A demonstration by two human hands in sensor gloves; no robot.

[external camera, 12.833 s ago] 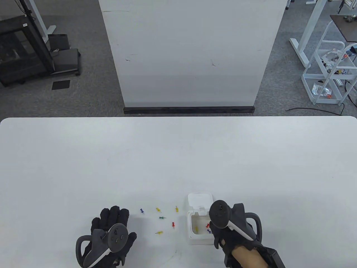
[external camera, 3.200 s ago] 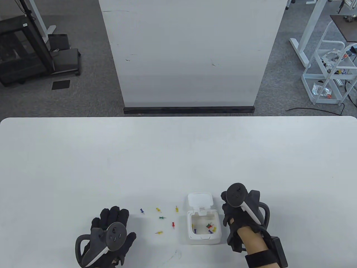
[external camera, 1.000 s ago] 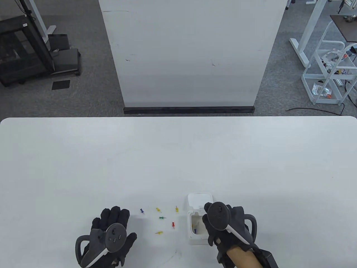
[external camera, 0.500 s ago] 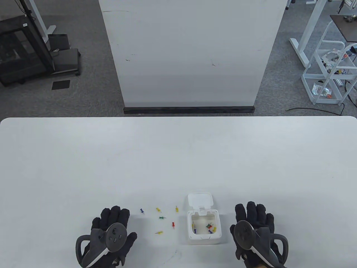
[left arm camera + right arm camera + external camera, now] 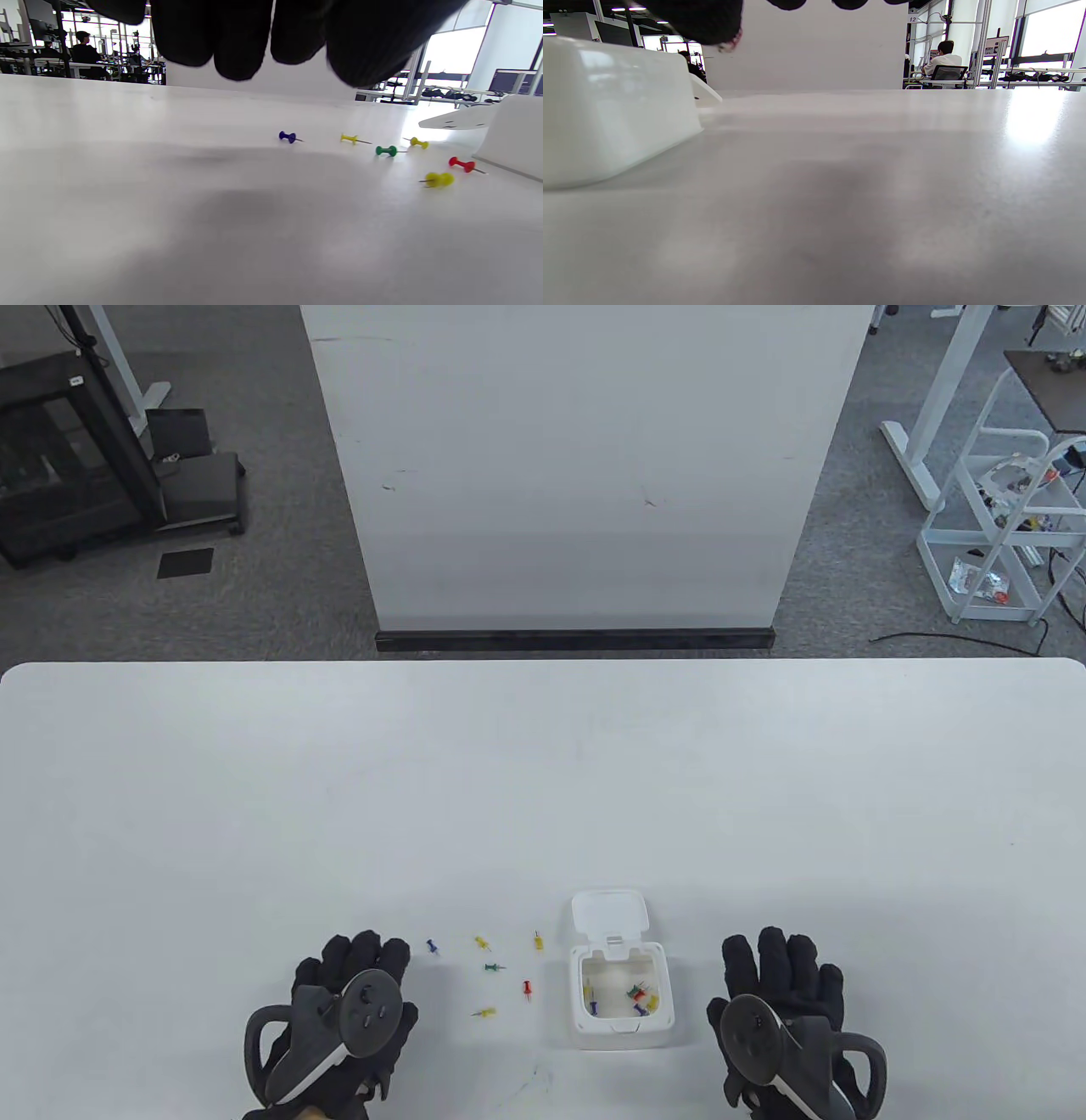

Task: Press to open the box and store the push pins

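A small white box [image 5: 621,1031] stands near the table's front edge with its lid [image 5: 608,912] flipped open to the far side. Several coloured push pins [image 5: 638,997] lie inside it. Several more pins lie loose to its left: blue [image 5: 433,947], green [image 5: 492,966], red [image 5: 527,988] and yellow [image 5: 484,1011]. They also show in the left wrist view, blue [image 5: 288,137] and red [image 5: 461,164] among them. My left hand [image 5: 361,971] is flat, empty, left of the pins. My right hand [image 5: 780,971] is flat and empty, right of the box [image 5: 606,106].
The white table [image 5: 543,780] stretches far beyond the hands. A white panel [image 5: 577,475] stands on the floor behind the table. A white rack [image 5: 1001,526] stands at the far right, off the table.
My right hand has left the box and now lies flat to its right. My left hand has shifted a little to the right, toward the loose pins.
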